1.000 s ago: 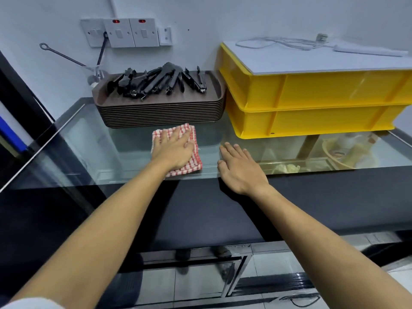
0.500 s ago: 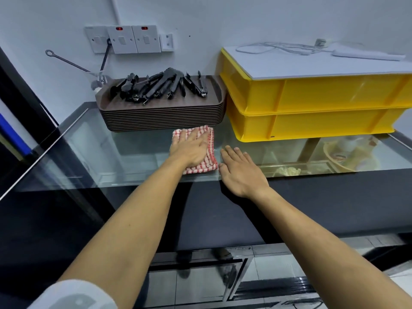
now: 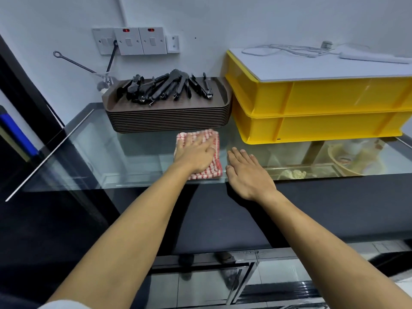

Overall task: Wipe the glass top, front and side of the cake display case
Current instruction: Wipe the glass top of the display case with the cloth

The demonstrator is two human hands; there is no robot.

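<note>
I note left hand (image 3: 196,156) flat on cloth (image 3: 210,160), bare glass top (image 3: 133,157) leftward; right hand (image 3: 247,175) open beside.

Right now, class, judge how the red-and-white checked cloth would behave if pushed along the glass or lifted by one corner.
The checked cloth is folded and lies flat under the left hand, so it probably slides easily over the smooth glass top. It looks like soft fabric: lifted by a corner, it would likely droop and unfold. Probably light.
</note>
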